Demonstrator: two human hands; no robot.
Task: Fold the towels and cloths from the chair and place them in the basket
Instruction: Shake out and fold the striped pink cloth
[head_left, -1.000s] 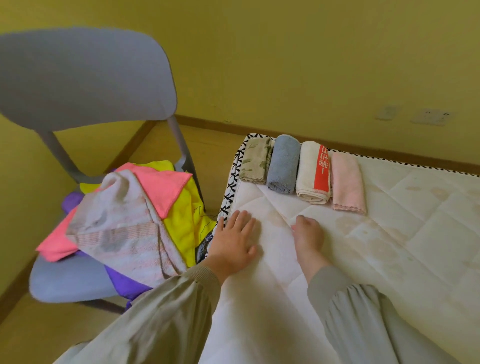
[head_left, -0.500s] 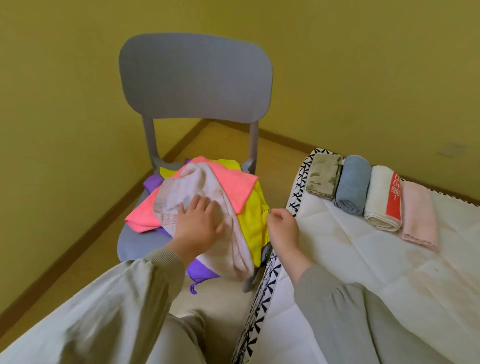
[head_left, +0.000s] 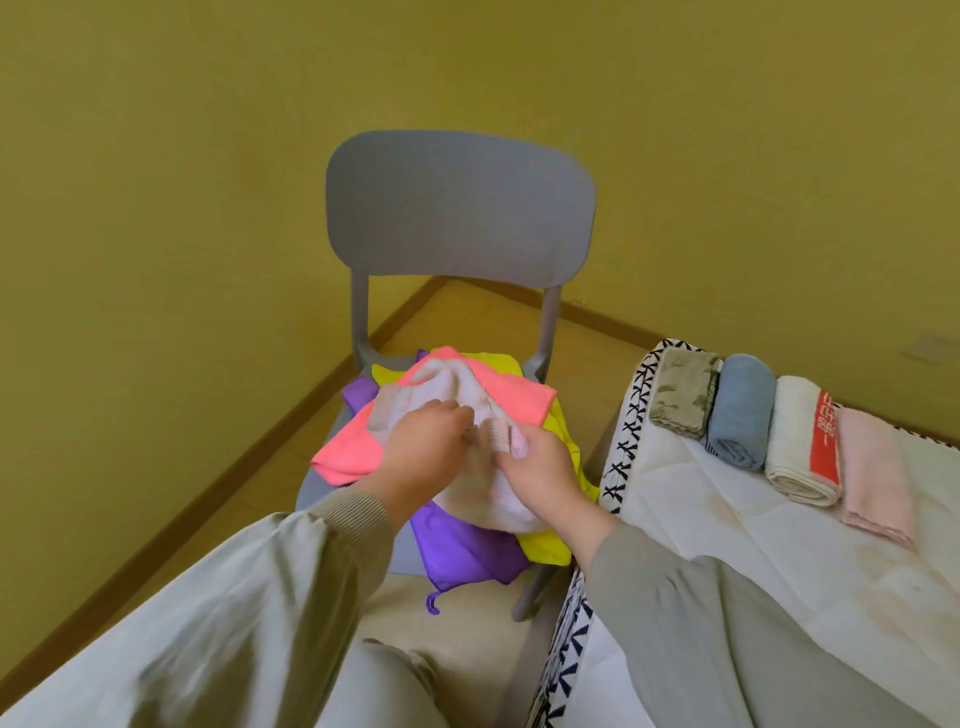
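Now gripping the top towel (head_left: 445, 383).
Left hand (head_left: 423, 453) and right hand (head_left: 541, 470) each pinch its pale, pink-striped fabric; it lies atop the bright cloth pile (head_left: 519, 402) on the grey chair (head_left: 460, 208).

Two hands are in view, the left hand (head_left: 426, 452) and the right hand (head_left: 540, 467), both gripping one white towel (head_left: 447, 387). There are eight pieces of cloth: four loose and four tidied.

The four loose ones lie in one heap under the hands:
- the white towel, on top
- one pink cloth (head_left: 348, 452)
- one yellow cloth (head_left: 545, 548)
- one purple cloth (head_left: 462, 551)

One chair (head_left: 460, 208) carries the heap. To the right of the hands, one mattress (head_left: 727, 545) bears the other four in a row:
- one olive towel (head_left: 680, 392), nearest the hands
- one blue towel (head_left: 737, 410)
- one red-banded towel (head_left: 800, 441)
- one pale pink towel (head_left: 872, 467), farthest from the hands

Two of these are rolled and two are folded flat.
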